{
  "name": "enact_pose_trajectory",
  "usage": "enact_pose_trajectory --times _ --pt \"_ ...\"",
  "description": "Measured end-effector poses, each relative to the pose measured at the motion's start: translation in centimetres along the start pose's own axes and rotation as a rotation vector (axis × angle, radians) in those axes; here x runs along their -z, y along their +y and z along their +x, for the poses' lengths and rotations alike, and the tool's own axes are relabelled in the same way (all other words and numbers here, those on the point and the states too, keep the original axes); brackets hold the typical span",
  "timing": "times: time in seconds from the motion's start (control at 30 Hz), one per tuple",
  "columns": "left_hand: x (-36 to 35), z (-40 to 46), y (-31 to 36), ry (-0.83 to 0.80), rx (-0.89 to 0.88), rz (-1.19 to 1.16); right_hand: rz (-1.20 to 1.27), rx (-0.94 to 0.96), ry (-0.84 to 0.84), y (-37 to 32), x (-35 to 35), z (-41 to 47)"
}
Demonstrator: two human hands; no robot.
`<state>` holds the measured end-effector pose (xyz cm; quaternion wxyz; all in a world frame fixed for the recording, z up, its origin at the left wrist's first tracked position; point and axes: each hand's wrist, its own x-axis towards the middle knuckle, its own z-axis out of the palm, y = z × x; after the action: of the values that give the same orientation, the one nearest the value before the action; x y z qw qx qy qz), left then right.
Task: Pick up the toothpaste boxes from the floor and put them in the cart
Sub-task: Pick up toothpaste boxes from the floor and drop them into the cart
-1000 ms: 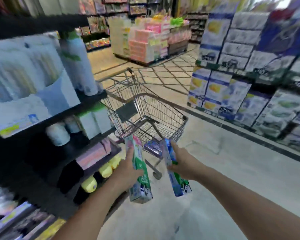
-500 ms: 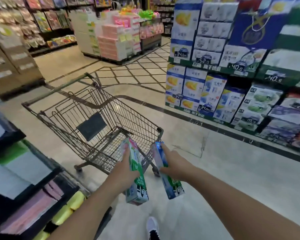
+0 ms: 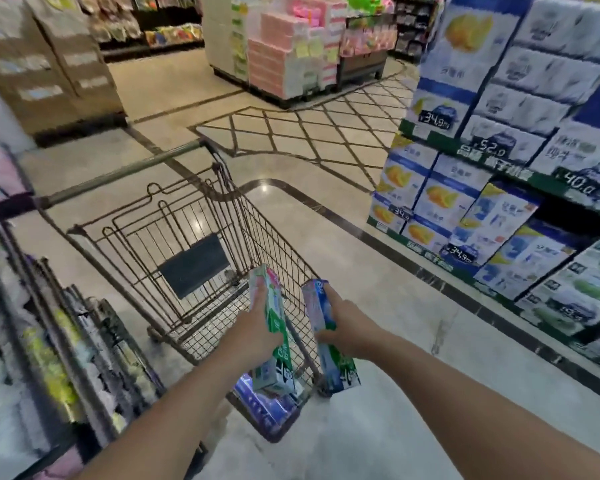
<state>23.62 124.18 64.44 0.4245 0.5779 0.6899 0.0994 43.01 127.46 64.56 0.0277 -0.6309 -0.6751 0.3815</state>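
Note:
My left hand (image 3: pixel 257 332) grips a green and white toothpaste box (image 3: pixel 274 327) held lengthwise over the near end of the wire shopping cart (image 3: pixel 201 202). My right hand (image 3: pixel 349 327) grips a blue and green toothpaste box (image 3: pixel 328 341) just outside the cart's near right corner. The two boxes run roughly parallel, a small gap between them. A purple and blue package (image 3: pixel 260 401) lies low at the cart's near end, partly hidden by the green box.
Shelves with packaged goods (image 3: pixel 49 341) stand close on the left. Stacked tissue packs with price tags (image 3: pixel 499 185) fill the display on the right. A pink and white pallet display (image 3: pixel 291 53) and brown cartons (image 3: pixel 49 71) stand farther back across the tiled floor.
I have moved closer to the cart and both hands have carried the boxes forward; the green box now hangs over the cart's near end. The view has swung right.

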Motion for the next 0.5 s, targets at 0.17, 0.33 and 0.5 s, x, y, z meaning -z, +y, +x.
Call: enact_pose_trajectory --times 0.17,0.33,0.5 --pt "-0.1 6.2 -1.6 0.063 0.072 -0.019 -0.025 0.031 -0.097 0.0 -0.2 8.2" --pt "-2.9 12.7 -3.9 0.122 0.201 -0.059 -0.073 0.079 -0.198 1.4 -1.9 16.6" --pt "-8.5 19.1 -6.5 0.149 0.333 -0.120 -0.102 0.067 -0.278 5.4 -6.1 24.3"
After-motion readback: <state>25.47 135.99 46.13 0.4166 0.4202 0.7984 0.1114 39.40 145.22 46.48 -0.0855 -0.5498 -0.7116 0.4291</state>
